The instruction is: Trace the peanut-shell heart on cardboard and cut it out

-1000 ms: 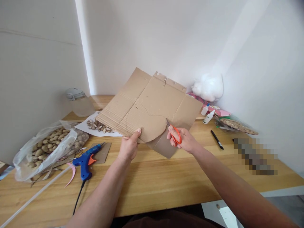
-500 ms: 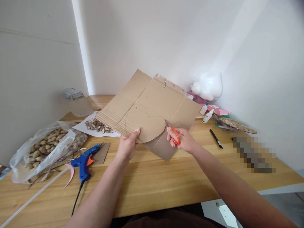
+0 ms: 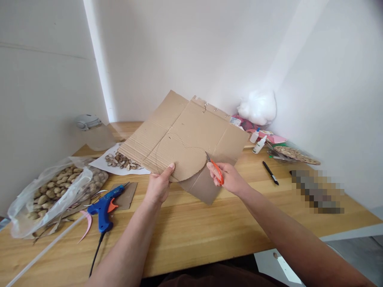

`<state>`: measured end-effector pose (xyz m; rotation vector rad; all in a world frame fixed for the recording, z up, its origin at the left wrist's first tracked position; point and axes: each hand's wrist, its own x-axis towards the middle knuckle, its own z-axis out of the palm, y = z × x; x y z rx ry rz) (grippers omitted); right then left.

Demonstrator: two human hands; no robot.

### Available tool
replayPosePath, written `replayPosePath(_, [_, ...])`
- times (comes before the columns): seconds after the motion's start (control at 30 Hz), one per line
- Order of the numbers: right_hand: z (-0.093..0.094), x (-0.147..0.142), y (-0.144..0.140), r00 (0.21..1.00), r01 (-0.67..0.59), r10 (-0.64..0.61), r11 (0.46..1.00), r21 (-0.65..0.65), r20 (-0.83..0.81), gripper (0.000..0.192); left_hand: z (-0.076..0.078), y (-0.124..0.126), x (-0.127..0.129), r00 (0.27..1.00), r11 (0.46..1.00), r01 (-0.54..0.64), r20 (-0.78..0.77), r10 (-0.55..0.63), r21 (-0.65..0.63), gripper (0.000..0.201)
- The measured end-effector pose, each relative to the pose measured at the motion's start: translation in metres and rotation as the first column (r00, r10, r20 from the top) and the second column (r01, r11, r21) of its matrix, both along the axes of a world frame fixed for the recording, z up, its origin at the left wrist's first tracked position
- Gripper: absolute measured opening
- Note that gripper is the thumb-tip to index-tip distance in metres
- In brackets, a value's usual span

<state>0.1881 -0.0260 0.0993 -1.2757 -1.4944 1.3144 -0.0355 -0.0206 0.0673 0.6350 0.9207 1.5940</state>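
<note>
A flattened brown cardboard sheet (image 3: 185, 131) is held up above the wooden table (image 3: 191, 227), with a rounded shape partly cut out along its near edge. My left hand (image 3: 159, 186) pinches that rounded flap from below, thumb on top. My right hand (image 3: 229, 177) grips orange-handled scissors (image 3: 216, 169), whose blades bite into the cardboard at the right end of the curved cut.
A blue glue gun (image 3: 103, 204) with a black cord lies at left, beside a plastic bag of nuts (image 3: 50, 191) and shells on white paper (image 3: 121, 160). Glue bottles (image 3: 259, 143), a black pen (image 3: 270, 172), white stuffing (image 3: 257, 107) and a woven mat (image 3: 295, 154) sit at right.
The scissors have advanced a little further along the curved cut. Both hands and the cardboard stay in nearly the same pose; the camera view has drifted slightly.
</note>
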Motion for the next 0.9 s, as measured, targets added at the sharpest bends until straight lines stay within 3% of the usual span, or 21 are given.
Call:
replayPosePath(0.13, [-0.006, -0.001, 0.0, 0.999, 0.029, -0.031, 0.998, 0.061, 0.035, 0.055, 0.0, 0.001, -0.001, 1.0, 1.0, 0.006, -0.01, -0.006, -0.007, 0.039])
replayPosePath(0.23, [-0.004, -0.001, -0.001, 1.0, 0.019, -0.019, 1.0, 0.023, -0.003, 0.055, 0.0, 0.002, -0.001, 1.0, 1.0, 0.001, -0.001, -0.001, -0.003, 0.039])
replayPosePath(0.4, [0.006, 0.002, -0.006, 0.999, -0.036, 0.035, 0.995, -0.091, -0.015, 0.058, 0.001, 0.001, 0.001, 1.0, 1.0, 0.008, 0.017, -0.008, 0.018, 0.043])
replayPosePath(0.9, [0.036, 0.016, -0.008, 0.982, -0.108, 0.121, 0.99, -0.095, 0.144, 0.067, -0.001, 0.001, -0.005, 0.996, 0.996, 0.087, 0.001, -0.087, 0.003, 0.057])
